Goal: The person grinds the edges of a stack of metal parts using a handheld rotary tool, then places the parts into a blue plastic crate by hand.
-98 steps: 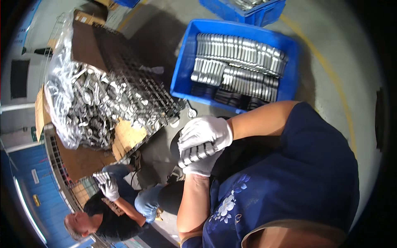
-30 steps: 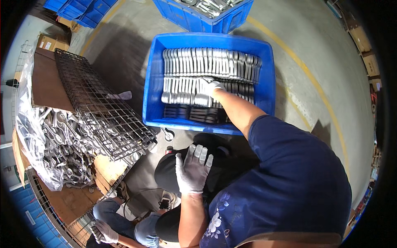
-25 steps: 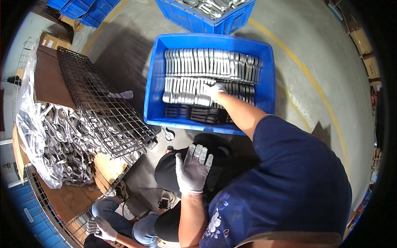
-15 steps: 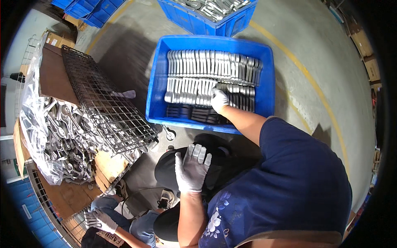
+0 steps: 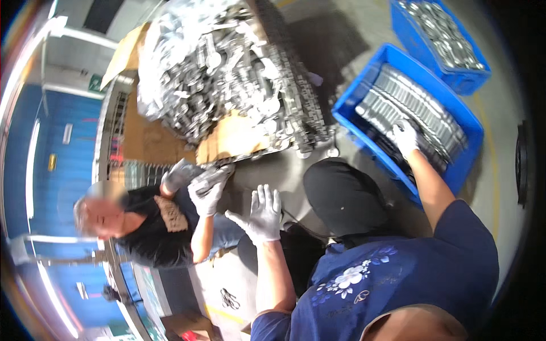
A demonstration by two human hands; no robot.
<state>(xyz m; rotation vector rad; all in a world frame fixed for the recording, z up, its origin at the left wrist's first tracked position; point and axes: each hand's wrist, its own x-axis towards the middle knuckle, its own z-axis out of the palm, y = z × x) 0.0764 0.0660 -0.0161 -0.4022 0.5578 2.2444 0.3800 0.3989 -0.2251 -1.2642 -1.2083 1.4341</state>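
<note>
My left hand [image 5: 263, 219], in a white glove, is raised with fingers spread and holds nothing. My right hand [image 5: 405, 139], also gloved, reaches into a blue bin [image 5: 476, 136]. Its fingers are curled against the end of a row of silver wrenches [image 5: 378, 105]; blur hides the fingertips. The wrenches stand packed side by side in rows. Left of my open hand, a co-worker's gloved hand [image 5: 206, 193] holds several grey metal wrenches [image 5: 215, 175].
A mesh crate [image 5: 298, 102] lined with cardboard [image 5: 227, 139] holds a heap of loose wrenches [image 5: 196, 79]. A second blue bin [image 5: 463, 74] with metal pieces stands beyond mine. The co-worker [image 5: 153, 233] sits at the left. Single wrenches [image 5: 333, 150] lie by the crate.
My view has swung left, bringing the co-worker into sight with wrenches in hand. My left hand has spread its fingers wider. My right hand stays at the wrench row.
</note>
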